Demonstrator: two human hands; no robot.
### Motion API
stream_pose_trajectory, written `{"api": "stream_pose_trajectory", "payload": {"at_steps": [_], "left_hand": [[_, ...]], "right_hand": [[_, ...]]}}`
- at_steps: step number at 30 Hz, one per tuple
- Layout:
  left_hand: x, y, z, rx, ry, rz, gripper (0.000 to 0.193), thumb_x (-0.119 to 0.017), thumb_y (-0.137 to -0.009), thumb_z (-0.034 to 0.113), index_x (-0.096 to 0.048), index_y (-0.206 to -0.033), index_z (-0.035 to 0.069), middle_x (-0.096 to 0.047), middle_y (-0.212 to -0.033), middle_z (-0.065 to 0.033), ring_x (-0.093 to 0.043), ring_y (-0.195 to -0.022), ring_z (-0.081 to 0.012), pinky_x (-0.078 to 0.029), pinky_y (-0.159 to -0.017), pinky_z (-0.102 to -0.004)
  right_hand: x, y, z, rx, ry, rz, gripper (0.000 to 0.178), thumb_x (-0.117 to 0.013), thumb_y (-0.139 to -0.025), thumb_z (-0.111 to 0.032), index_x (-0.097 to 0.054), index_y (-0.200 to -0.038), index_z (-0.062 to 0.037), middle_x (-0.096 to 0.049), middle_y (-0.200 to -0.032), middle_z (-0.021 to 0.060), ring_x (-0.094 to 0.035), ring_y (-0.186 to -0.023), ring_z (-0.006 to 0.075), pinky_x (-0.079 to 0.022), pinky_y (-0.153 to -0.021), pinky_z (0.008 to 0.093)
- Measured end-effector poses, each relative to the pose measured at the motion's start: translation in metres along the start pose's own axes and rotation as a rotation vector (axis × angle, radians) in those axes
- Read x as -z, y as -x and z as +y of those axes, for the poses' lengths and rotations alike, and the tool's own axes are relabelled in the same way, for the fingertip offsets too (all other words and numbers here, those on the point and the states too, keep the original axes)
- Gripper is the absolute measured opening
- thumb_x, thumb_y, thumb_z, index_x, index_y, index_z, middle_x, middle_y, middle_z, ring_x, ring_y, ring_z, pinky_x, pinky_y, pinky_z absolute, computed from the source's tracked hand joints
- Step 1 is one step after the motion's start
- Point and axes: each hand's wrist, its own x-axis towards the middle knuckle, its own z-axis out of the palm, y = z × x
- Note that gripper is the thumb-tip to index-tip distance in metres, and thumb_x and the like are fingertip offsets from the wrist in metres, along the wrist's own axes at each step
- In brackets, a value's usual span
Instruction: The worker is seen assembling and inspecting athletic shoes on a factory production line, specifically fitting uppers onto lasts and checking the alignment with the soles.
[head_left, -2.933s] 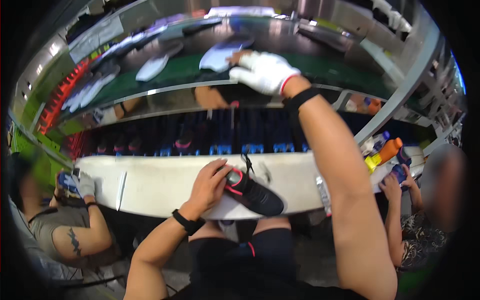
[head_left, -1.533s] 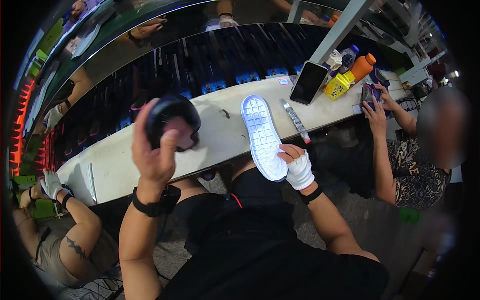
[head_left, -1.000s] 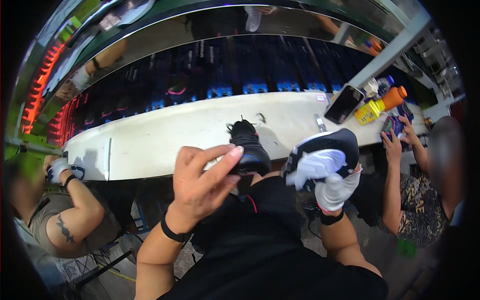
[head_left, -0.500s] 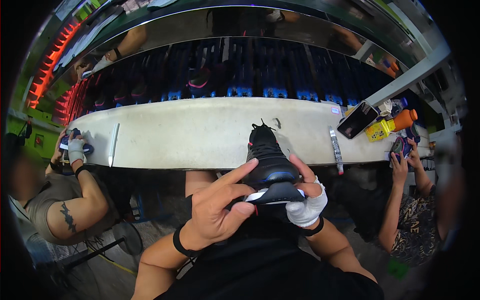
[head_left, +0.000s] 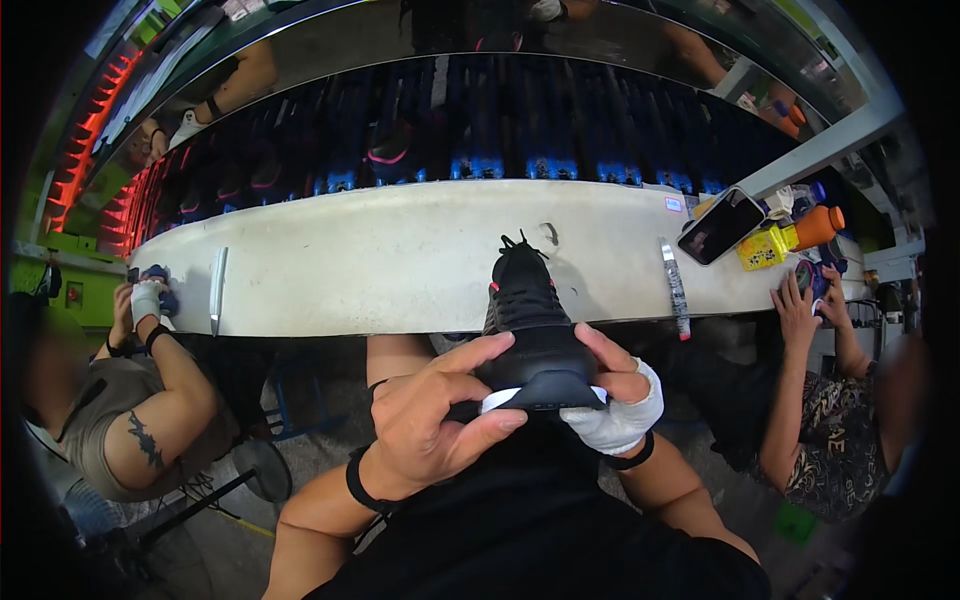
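A black lace-up sneaker (head_left: 525, 300) is between my hands at the near edge of the bench, toe end toward me and loose lace ends pointing away. A black and white sole (head_left: 548, 388) sits against its toe. My bare left hand (head_left: 425, 415) grips the left side, fingertips on the upper and thumb at the sole's edge. My right hand (head_left: 622, 400), partly covered by a white glove with bare fingertips, grips the opposite side in the same way. The sneaker's underside is hidden.
The white bench (head_left: 350, 260) borders a dark conveyor (head_left: 480, 120) carrying shoes. A silver pen-like tool (head_left: 218, 290) lies left; a patterned marker (head_left: 675, 290), phone (head_left: 720, 228), yellow box (head_left: 765, 248) and orange bottle (head_left: 818, 227) lie right. Co-workers handle shoes at both sides.
The gap at the toe, with its blue edge, has closed; the sole now meets the upper. My fingers have shifted slightly and still hold both sides. The view has moved a little.
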Motion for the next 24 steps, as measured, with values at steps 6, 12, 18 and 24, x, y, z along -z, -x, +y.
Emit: {"api": "stream_pose_trajectory", "payload": {"at_steps": [6, 12, 18, 24], "left_hand": [[0.001, 0.006, -0.004, 0.044, 0.038, 0.032, 0.04, -0.097, -0.086, 0.024, -0.063, -0.09, 0.002, -0.081, -0.122, -0.0262, -0.083, -0.086, -0.0296, -0.064, -0.069, -0.0301], [0.031, -0.005, 0.0, 0.157, -0.068, -0.133, 0.039, -0.097, -0.086, 0.02, -0.062, -0.093, 0.003, -0.081, -0.122, -0.0252, -0.084, -0.09, -0.0307, -0.065, -0.074, -0.0312], [0.067, -0.056, 0.03, 0.103, -0.422, -0.442, 0.096, -0.097, -0.075, 0.055, -0.064, -0.145, -0.003, -0.081, -0.109, -0.0153, -0.08, -0.103, -0.0318, -0.065, -0.08, -0.0397], [0.081, -0.045, 0.004, 0.262, -0.476, -0.563, 0.112, -0.097, -0.067, 0.062, -0.059, -0.155, 0.003, -0.075, -0.133, -0.0192, -0.077, -0.112, -0.0374, -0.064, -0.091, -0.0425]], "right_hand": [[-0.002, -0.012, 0.003, 0.026, 0.095, -0.044, 0.034, -0.1, -0.078, -0.014, -0.069, -0.089, -0.0039, -0.073, -0.141, 0.0237, -0.081, -0.101, 0.0323, -0.065, -0.084, 0.0373], [-0.024, -0.03, 0.008, 0.107, 0.074, 0.05, 0.04, -0.102, -0.072, -0.016, -0.065, -0.08, -0.0029, -0.075, -0.137, 0.0231, -0.08, -0.083, 0.0261, -0.063, -0.073, 0.0317], [-0.042, -0.031, -0.007, 0.12, 0.21, -0.078, 0.044, -0.098, -0.075, -0.03, -0.06, -0.074, -0.0069, -0.075, -0.139, 0.0196, -0.077, -0.072, 0.0298, -0.058, -0.063, 0.0343], [-0.037, -0.006, 0.014, -0.175, 0.422, -0.309, 0.043, -0.099, -0.068, -0.036, -0.076, -0.096, -0.0127, -0.069, -0.151, 0.0114, -0.076, -0.093, 0.0311, -0.058, -0.077, 0.042]]}}
